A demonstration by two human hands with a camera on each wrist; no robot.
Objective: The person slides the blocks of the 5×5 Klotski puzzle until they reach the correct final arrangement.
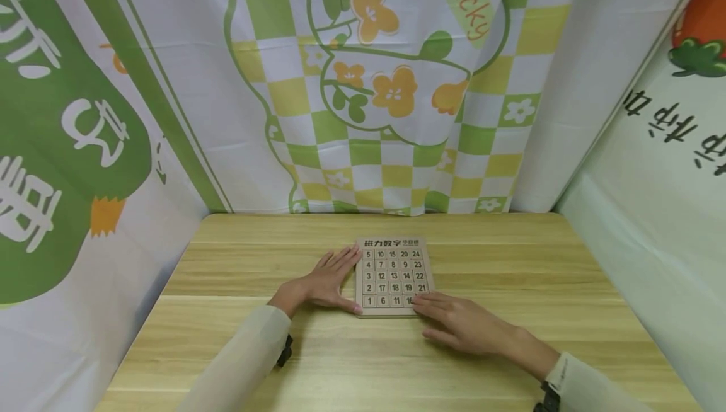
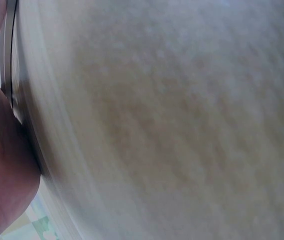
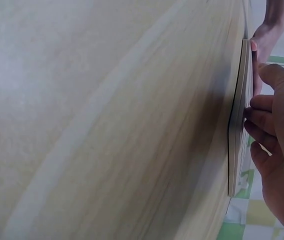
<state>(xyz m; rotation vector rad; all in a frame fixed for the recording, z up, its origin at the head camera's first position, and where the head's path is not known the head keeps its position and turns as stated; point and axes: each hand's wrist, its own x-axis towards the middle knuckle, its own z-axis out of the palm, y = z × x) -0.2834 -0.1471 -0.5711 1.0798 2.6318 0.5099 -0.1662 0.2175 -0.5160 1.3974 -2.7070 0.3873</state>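
A wooden sliding number puzzle (image 1: 394,276) lies flat on the table, its numbered tiles in rows inside a frame with printed characters along the top. My left hand (image 1: 322,286) rests along its left side, fingers extended at the upper edge and thumb at the lower left corner. The fingertips of my right hand (image 1: 467,324) touch the lower right part, beside the 16 tile, and hide the corner cell. From the right wrist, the puzzle's thin side edge (image 3: 235,135) shows beneath the right fingers (image 3: 261,120). Only part of the left palm (image 2: 7,170) appears in the left wrist view.
The light wooden table (image 1: 227,349) extends around the puzzle on all sides. Behind it hangs a green and yellow checked curtain (image 1: 391,172). Printed cloth walls stand at the left (image 1: 164,210) and right (image 1: 618,198). Dark straps circle both wrists.
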